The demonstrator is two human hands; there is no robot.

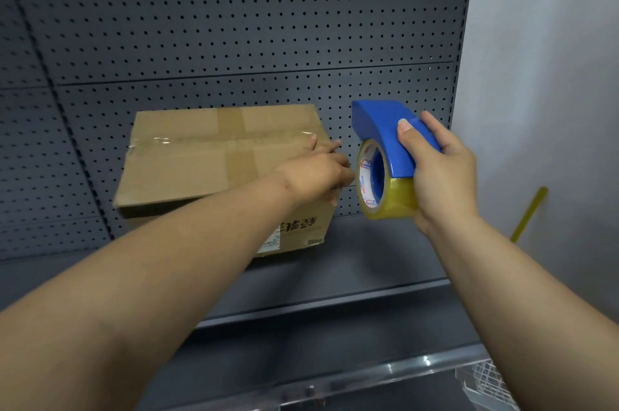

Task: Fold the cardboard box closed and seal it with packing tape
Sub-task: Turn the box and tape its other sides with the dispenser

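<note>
Left hand (316,172) pressed flat on the right end of the cardboard box (214,159), fingers spread over the top edge and gripping nothing; right hand (438,172) clenched around the blue tape dispenser (385,139), held in the air just beside the box's right side, apart from it. Box resting on a dark grey shelf (368,263), against a perforated metal back panel (234,25), flaps already folded shut. Long axis running left to right, with a glossy strip of clear tape (160,141) lying along the centre seam and an older dull brown strip crossing it front to back. Left hand nearer the box; dispenser off to the right, level with the box top, roll (385,189) facing left toward the seam's end. Probably the seam's right end being smoothed down over the edge, with any further strip to start from that side. Cardboard matte, plain brown, slightly creased, printed characters and a label on the near face. Dispenser hard, smooth plastic, curved over a yellowish translucent roll. Thin yellow strip (529,213) stuck on the pale wall at far right.
</note>
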